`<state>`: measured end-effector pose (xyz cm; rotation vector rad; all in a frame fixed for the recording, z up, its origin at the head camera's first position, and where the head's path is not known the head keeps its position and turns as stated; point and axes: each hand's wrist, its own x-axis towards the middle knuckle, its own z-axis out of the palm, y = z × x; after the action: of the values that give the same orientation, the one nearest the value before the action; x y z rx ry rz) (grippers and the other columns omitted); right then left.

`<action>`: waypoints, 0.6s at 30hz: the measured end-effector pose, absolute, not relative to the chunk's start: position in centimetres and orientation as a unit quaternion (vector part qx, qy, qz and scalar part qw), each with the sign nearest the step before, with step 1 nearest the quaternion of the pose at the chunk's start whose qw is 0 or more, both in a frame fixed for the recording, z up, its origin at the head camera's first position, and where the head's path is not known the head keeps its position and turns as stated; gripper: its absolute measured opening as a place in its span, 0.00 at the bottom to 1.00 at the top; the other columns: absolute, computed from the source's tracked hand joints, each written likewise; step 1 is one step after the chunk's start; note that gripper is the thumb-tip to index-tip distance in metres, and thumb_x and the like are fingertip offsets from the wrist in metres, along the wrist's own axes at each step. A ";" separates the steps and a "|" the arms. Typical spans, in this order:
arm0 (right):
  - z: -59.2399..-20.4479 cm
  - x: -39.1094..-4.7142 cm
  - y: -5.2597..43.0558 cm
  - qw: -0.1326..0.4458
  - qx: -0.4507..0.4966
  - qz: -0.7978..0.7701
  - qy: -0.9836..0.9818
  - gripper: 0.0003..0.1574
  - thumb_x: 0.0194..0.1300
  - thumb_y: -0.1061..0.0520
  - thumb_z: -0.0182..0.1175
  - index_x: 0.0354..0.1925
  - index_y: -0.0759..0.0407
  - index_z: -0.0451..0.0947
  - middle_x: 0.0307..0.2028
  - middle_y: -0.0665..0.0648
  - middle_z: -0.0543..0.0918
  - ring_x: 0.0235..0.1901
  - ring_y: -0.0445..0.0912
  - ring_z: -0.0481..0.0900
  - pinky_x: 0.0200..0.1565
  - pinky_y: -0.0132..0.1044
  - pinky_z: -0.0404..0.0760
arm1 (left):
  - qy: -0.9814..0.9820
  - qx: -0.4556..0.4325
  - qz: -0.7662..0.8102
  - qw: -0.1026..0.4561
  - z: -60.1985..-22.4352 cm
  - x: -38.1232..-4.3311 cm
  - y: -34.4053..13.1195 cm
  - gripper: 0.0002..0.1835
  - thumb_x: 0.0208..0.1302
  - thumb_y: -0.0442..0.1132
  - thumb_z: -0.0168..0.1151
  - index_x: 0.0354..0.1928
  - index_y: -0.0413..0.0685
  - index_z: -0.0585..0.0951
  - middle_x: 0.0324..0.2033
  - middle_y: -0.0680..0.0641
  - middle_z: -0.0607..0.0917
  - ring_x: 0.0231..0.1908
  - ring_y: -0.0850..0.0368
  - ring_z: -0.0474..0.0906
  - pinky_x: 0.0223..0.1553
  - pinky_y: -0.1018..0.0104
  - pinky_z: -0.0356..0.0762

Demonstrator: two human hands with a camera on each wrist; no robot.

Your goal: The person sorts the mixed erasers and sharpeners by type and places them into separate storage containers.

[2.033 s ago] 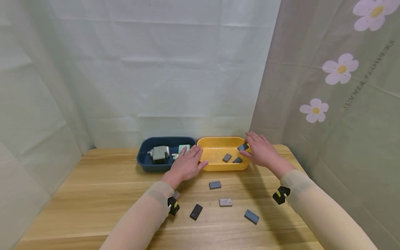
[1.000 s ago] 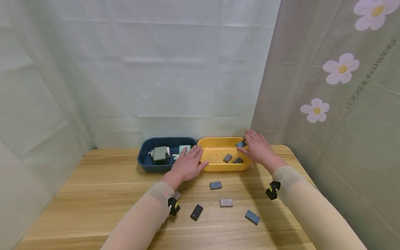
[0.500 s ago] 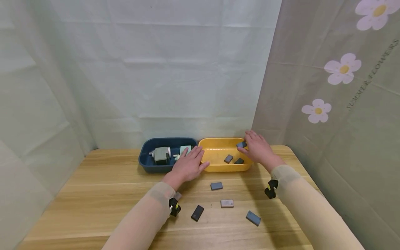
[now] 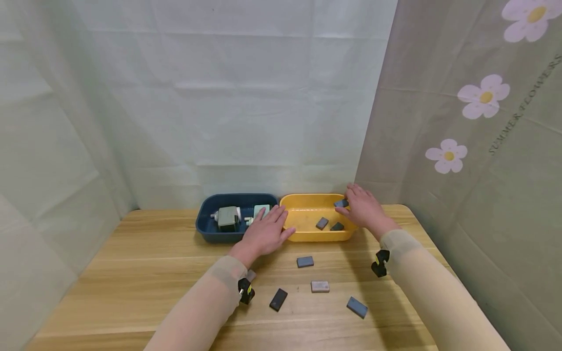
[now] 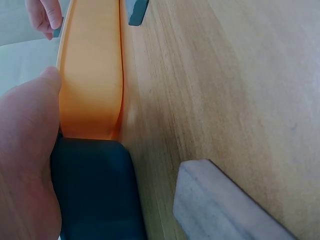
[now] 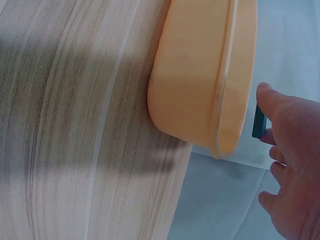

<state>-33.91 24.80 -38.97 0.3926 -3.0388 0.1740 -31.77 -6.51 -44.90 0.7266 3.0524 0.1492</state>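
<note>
My right hand (image 4: 364,208) pinches a small blue-grey rectangular block (image 4: 340,203) between thumb and fingertips. It holds the block above the right end of a yellow bin (image 4: 303,236); in the right wrist view the block (image 6: 259,122) shows above the bin's rim. Inside the yellow bin lie a grey block (image 4: 322,223) and a dark block (image 4: 337,226). With fingers extended, my left hand (image 4: 263,235) lies over where the yellow bin and a navy bin (image 4: 219,237) meet. Its fingers partly hide a pale green item (image 4: 260,210) in the navy bin.
A grey-green boxy part (image 4: 227,218) with a white end sits in the navy bin. On the wooden table (image 4: 145,282) lie a blue-grey block (image 4: 305,262), a light block (image 4: 320,286), a black block (image 4: 278,300), a blue block (image 4: 357,307) and another (image 4: 251,275) beside my left wrist.
My right hand has shifted slightly left and back with its block, which now lies flatter; it has barely moved in the last second. My left hand stays in place.
</note>
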 end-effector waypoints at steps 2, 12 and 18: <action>-39.0 -34.0 24.8 0.033 0.127 0.058 -0.990 0.38 0.85 0.41 0.61 0.70 0.73 0.73 0.82 0.74 0.61 0.83 0.69 0.55 0.81 0.68 0.54 | 0.972 0.231 0.043 -0.001 -44.9 -31.8 -6.5 0.44 0.87 0.69 0.38 0.89 0.47 0.58 0.88 0.46 0.54 0.88 0.47 0.44 0.86 0.43 0.35; -39.2 -33.8 25.4 0.010 0.127 0.071 -0.989 0.49 0.84 0.39 0.61 0.81 0.73 0.63 0.85 0.73 0.55 0.85 0.68 0.50 0.82 0.68 0.50 | 0.972 0.231 0.048 0.003 -45.0 -31.8 -6.5 0.44 0.87 0.69 0.38 0.89 0.47 0.57 0.89 0.47 0.53 0.88 0.49 0.43 0.86 0.45 0.33; -38.9 -33.1 25.8 0.014 0.134 0.064 -0.989 0.49 0.85 0.38 0.59 0.83 0.72 0.61 0.85 0.73 0.56 0.84 0.69 0.52 0.82 0.68 0.51 | 0.971 0.233 0.044 -0.002 -44.9 -31.8 -6.6 0.44 0.87 0.69 0.38 0.89 0.46 0.58 0.88 0.47 0.54 0.88 0.48 0.44 0.86 0.44 0.35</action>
<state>-33.14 25.82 -38.85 0.4168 -3.0784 0.1992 -31.78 -6.55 -44.93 0.7332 3.0557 0.1391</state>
